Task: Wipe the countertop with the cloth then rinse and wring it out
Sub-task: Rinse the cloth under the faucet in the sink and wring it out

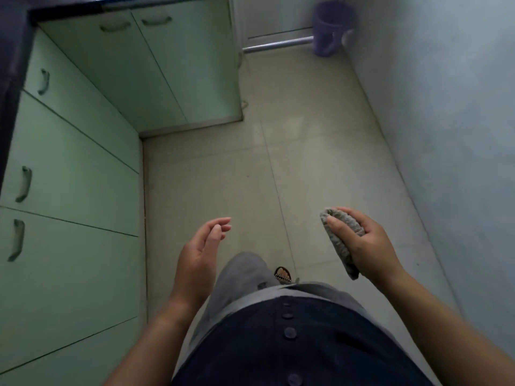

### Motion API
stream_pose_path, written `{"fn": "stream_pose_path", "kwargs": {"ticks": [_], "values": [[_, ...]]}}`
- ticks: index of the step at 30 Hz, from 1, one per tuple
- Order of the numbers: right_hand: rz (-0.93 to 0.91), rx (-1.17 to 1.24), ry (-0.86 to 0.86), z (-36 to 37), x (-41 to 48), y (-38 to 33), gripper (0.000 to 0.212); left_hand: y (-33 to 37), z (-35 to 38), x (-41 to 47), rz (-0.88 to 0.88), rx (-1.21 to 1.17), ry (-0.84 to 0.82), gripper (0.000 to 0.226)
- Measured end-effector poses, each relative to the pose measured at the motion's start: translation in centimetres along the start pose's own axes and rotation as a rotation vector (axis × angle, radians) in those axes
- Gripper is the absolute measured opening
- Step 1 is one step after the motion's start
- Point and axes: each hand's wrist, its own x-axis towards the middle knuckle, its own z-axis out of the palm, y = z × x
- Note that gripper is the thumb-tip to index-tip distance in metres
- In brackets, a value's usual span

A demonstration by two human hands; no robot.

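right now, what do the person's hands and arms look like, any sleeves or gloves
The left hand and right hand are bare: no gloves, rings, watch or bracelet visible. Both arms are uncovered as far as the frame shows, with no sleeve in view. The torso wears a dark navy buttoned shirt.

A dark navy shirt [306, 349] with a row of round buttons [289, 333] fills the lower centre; grey trousers [245, 274] and a patterned sandal [282, 275] show above it.
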Motion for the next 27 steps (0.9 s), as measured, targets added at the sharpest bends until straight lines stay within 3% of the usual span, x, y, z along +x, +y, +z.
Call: {"fn": "stream_pose_path", "kwargs": {"ticks": [8,16,27], "values": [[0.066,-0.044,-0.095,4.3,15.7,-4.0,0.01,3.2,-1.1,15.6,-0.048,-0.053,0.1,0.032],[-0.058,-0.01,-0.141,12.5,35.5,-16.4,0.008,11.6,-7.9,36.1,0.042,-0.065,0.168,0.029],[-0.086,-0.046,-0.289,23.0,55.2,-26.6,0.013,15.7,-15.4,53.8,-0.012,-0.126,0.333,0.027]]}}
